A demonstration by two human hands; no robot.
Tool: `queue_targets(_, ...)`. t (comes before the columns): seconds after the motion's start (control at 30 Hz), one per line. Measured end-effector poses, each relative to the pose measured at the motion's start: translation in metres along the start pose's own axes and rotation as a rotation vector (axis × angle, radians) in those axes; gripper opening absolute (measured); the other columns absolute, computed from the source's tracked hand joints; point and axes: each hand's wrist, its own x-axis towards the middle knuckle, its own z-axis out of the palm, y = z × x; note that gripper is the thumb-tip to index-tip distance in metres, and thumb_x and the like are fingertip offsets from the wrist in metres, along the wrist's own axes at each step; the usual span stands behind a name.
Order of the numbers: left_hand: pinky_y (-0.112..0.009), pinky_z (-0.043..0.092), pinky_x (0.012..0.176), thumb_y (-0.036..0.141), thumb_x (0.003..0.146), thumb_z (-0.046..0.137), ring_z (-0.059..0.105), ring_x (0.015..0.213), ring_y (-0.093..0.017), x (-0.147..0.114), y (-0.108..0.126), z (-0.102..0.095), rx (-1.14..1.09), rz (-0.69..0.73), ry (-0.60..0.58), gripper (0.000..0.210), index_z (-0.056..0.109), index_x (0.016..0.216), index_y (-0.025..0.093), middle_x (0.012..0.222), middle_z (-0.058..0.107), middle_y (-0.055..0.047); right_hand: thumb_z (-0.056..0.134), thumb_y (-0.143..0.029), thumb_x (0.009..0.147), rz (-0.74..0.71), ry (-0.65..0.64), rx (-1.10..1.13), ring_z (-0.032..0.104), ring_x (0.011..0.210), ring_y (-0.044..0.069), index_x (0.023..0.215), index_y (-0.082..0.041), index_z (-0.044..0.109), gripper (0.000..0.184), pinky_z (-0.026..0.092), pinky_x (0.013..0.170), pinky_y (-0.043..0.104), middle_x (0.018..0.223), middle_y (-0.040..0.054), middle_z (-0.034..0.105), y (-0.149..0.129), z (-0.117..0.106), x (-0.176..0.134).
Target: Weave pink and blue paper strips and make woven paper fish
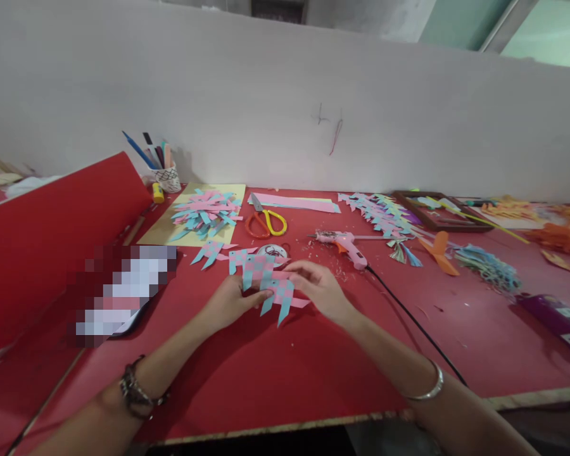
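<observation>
Over the red tabletop, my left hand (230,301) grips a woven paper fish (282,292) in pink and light blue, its thumb pressed on the near face. A second woven paper fish (258,269) shows just behind it, by the fingers; whether it is held too, I cannot tell. My right hand (323,291) has its fingers closed at the pink strips on the right side of the near fish. Blue pointed ends hang below that fish. More woven paper fish (209,253) lie on the table beyond my left hand.
A pink glue gun (344,244) with a black cord lies right of centre. Scissors (266,221), a pile of cut strips (206,212) and a pen cup (167,177) stand farther back. A phone (133,291) lies left, a purple stapler-like object (555,320) right.
</observation>
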Motion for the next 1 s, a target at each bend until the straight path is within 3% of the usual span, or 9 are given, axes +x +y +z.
queue_targets(0.2, -0.021, 0.033, 0.048, 0.03, 0.063, 0.059, 0.045, 0.042, -0.01, 0.003, -0.001, -0.002, -0.055, -0.051, 0.141, 0.022, 0.06, 0.044, 0.019, 0.039, 0.05, 0.003, 0.045, -0.042, 0.071, -0.091, 0.287, -0.236, 0.048, 0.05, 0.011, 0.062, -0.019, 0.052, 0.026, 0.042, 0.051, 0.024, 0.052, -0.0023, 0.05, 0.015, -0.037, 0.019)
queue_targets(0.37, -0.022, 0.036, 0.052, 0.03, 0.064, 0.058, 0.048, 0.045, -0.011, 0.007, -0.004, -0.005, -0.141, 0.0, 0.216, 0.024, 0.056, 0.043, 0.019, 0.041, 0.053, 0.003, 0.041, -0.028, 0.076, -0.183, 0.302, -0.819, 0.055, 0.07, 0.017, 0.074, -0.019, 0.054, 0.016, 0.043, 0.066, 0.029, 0.077, 0.0057, 0.062, 0.014, -0.055, 0.019)
queue_targets(0.43, -0.022, 0.036, 0.052, 0.032, 0.064, 0.057, 0.047, 0.043, -0.01, 0.007, -0.005, -0.007, -0.186, 0.014, 0.254, 0.028, 0.052, 0.039, 0.019, 0.04, 0.051, 0.003, 0.044, -0.025, 0.075, -0.117, 0.335, -1.138, 0.054, 0.084, 0.021, 0.083, -0.017, 0.055, 0.015, 0.042, 0.071, 0.032, 0.088, 0.0095, 0.061, 0.012, -0.062, 0.017)
queue_targets(0.53, -0.022, 0.037, 0.054, 0.037, 0.064, 0.056, 0.046, 0.044, -0.01, 0.007, -0.005, -0.009, -0.233, 0.018, 0.311, 0.032, 0.049, 0.037, 0.019, 0.039, 0.05, 0.003, 0.047, -0.03, 0.076, 0.12, 0.412, -1.433, 0.051, 0.094, 0.027, 0.093, -0.013, 0.054, 0.025, 0.042, 0.07, 0.035, 0.093, 0.0147, 0.059, 0.014, -0.073, 0.016)
queue_targets(0.7, -0.024, 0.037, 0.056, 0.041, 0.063, 0.056, 0.046, 0.047, -0.01, 0.006, -0.005, -0.009, -0.268, -0.002, 0.335, 0.031, 0.048, 0.041, 0.02, 0.04, 0.05, 0.003, 0.039, -0.034, 0.082, 0.31, 0.297, -1.399, 0.055, 0.093, 0.024, 0.099, -0.013, 0.053, 0.031, 0.042, 0.068, 0.03, 0.097, 0.0136, 0.06, 0.023, -0.083, 0.022)
queue_targets(0.83, -0.024, 0.037, 0.057, 0.041, 0.063, 0.056, 0.045, 0.046, -0.009, 0.008, -0.007, -0.009, -0.28, -0.019, 0.36, 0.033, 0.048, 0.041, 0.019, 0.041, 0.048, 0.004, 0.04, -0.039, 0.081, 0.38, 0.321, -1.323, 0.057, 0.093, 0.023, 0.099, -0.014, 0.054, 0.034, 0.041, 0.067, 0.027, 0.099, 0.0123, 0.061, 0.025, -0.083, 0.029)
queue_targets(1.0, -0.022, 0.036, 0.053, 0.041, 0.061, 0.061, 0.041, 0.044, -0.007, 0.01, -0.011, -0.008, -0.492, -0.043, 0.393, 0.033, 0.045, 0.043, 0.018, 0.04, 0.044, 0.006, 0.045, -0.044, 0.077, 0.35, 0.342, -1.288, 0.06, 0.087, 0.025, 0.094, -0.013, 0.056, 0.037, 0.041, 0.062, 0.028, 0.094, 0.0136, 0.063, 0.024, -0.083, 0.028)
